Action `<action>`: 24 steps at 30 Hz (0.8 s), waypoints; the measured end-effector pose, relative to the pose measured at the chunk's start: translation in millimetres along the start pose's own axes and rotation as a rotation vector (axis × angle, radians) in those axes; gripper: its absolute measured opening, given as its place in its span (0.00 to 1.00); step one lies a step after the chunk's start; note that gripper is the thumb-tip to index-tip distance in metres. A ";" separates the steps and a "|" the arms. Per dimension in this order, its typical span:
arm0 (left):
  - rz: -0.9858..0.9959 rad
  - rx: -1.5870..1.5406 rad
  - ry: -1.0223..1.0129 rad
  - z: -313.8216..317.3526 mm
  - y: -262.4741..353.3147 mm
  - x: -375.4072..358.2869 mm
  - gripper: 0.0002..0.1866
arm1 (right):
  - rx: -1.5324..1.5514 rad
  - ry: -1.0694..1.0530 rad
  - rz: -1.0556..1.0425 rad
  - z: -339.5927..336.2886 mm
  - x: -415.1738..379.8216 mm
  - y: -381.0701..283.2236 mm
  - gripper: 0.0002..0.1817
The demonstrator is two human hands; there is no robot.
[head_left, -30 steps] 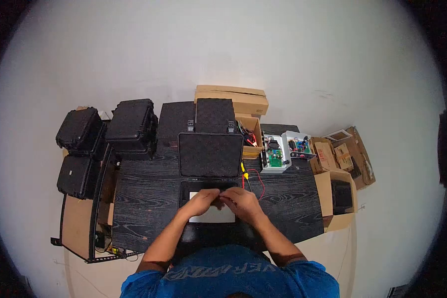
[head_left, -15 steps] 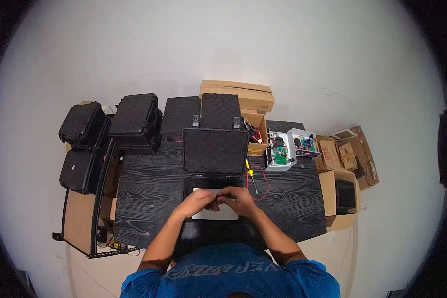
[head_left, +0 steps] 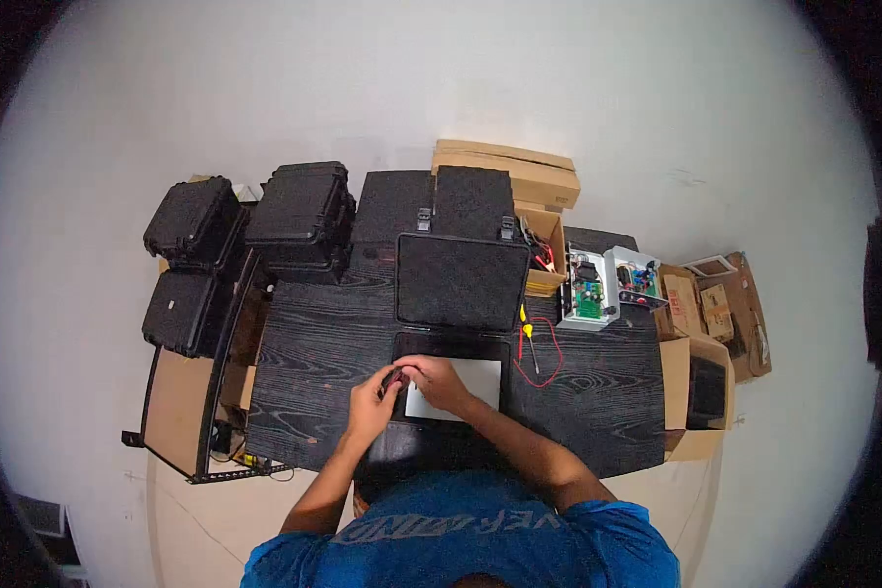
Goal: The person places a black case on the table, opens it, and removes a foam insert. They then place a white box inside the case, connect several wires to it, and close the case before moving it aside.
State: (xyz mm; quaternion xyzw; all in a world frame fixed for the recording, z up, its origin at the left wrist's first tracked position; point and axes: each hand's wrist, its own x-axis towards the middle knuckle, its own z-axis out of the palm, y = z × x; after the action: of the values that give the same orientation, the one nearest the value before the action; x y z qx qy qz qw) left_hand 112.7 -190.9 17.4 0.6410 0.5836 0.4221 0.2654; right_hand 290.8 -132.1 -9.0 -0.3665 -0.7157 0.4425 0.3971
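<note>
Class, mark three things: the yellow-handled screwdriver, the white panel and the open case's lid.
Screwdriver [head_left: 527,330]: head view, on its yellow handle.
White panel [head_left: 482,383]: head view, its uncovered right part.
Case lid [head_left: 463,282]: head view, middle of its inner face.

Two hands [head_left: 441,384], one pale panel [head_left: 475,387], one screwdriver [head_left: 527,328] show.

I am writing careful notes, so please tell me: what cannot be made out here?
In the head view:
Dark object: mostly covered by the left hand and right hand.
Open case: whatever lies under the pale panel.
Green circuit board: markings too small.
</note>
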 end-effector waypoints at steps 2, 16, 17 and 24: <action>0.040 0.051 0.085 6.9 -11.7 -14.8 0.17 | -0.038 -0.056 -0.076 8.9 -2.7 2.4 0.14; -0.046 0.121 -0.004 22.8 -34.2 -41.8 0.19 | -0.273 -0.282 0.075 18.0 -14.0 27.8 0.19; -0.015 0.121 0.001 23.7 -35.7 -42.7 0.20 | -0.243 -0.255 0.030 19.9 -15.3 32.9 0.19; -0.007 0.172 -0.070 22.2 -35.1 -51.4 0.23 | -0.251 -0.261 -0.121 22.3 -13.2 49.7 0.16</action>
State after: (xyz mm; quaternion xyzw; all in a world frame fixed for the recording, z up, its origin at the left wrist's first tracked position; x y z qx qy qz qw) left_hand 115.2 -231.2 -34.8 0.6735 0.6103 0.3471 0.2312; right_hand 284.9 -134.4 -64.7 -0.3090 -0.8314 0.3689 0.2780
